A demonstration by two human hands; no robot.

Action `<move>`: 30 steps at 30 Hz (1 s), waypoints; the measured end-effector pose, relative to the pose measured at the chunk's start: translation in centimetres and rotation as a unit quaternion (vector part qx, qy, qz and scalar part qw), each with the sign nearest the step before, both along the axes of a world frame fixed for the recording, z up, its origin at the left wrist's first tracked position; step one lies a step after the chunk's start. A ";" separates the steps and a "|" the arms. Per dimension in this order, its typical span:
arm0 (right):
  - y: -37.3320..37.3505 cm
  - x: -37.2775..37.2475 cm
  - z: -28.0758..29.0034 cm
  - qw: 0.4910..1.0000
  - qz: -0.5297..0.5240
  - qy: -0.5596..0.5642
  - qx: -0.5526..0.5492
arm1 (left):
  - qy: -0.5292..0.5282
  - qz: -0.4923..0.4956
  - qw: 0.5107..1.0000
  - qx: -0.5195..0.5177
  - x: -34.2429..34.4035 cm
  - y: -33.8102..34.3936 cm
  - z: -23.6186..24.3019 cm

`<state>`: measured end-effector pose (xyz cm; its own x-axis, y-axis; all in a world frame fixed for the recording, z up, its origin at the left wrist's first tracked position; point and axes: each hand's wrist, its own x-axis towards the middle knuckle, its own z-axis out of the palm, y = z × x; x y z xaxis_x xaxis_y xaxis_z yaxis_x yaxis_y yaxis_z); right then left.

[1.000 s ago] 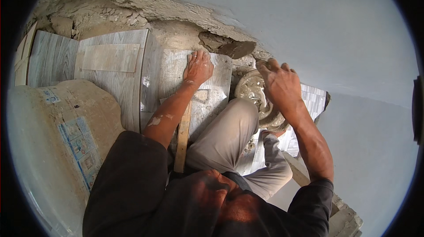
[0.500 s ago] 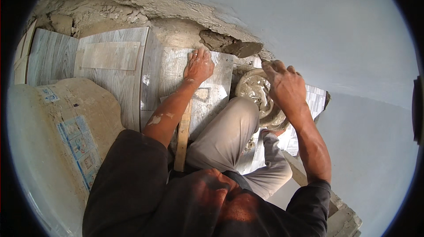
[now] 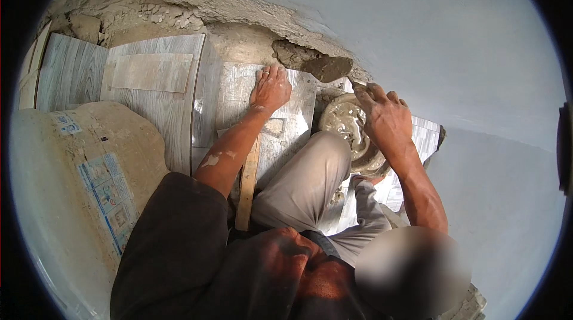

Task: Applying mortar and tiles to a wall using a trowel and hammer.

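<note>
My left hand (image 3: pixel 271 89) rests at the top edge of a whitish, mortar-marked tile (image 3: pixel 295 105), fingers curled together over it. My right hand (image 3: pixel 388 118) grips the handle of a trowel (image 3: pixel 327 69), whose mortar-coated blade lies in the rough gap at the wall's foot, just beyond that tile. Below the hand, right of my bent knee, sits a round tub (image 3: pixel 343 120) of wet grey mortar, partly hidden by the hand. A wooden batten (image 3: pixel 247 191) lies under my left forearm, running down beside my leg.
Grey wood-look tiles (image 3: pixel 71 72) and panels stand on the left, in front of a large dusty plastic-covered container or sack (image 3: pixel 107 141). A pale blue wall (image 3: pixel 477 51) runs along the top and right, with broken plaster (image 3: pixel 155 3) at its foot.
The trowel blade and my right hand have shifted slightly rightward and tilted along the wall gap. My left hand has stayed on the tile edge. A blurred patch now covers the lower right.
</note>
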<state>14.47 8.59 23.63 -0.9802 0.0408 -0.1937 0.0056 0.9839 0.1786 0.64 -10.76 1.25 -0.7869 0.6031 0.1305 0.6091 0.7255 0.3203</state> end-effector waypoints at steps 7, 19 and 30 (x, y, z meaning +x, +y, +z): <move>-2.4 -0.8 -1.7 0.993 0.043 0.086 -0.069 | 0.042 0.002 0.999 0.015 0.0 0.0 0.3; -1.6 2.5 -5.0 0.988 -0.058 0.057 -0.131 | 0.012 -0.001 1.000 0.015 0.1 -0.1 0.2; -2.6 2.7 -5.3 0.990 -0.050 -0.023 -0.132 | 0.024 0.000 1.000 0.014 0.1 -0.1 0.1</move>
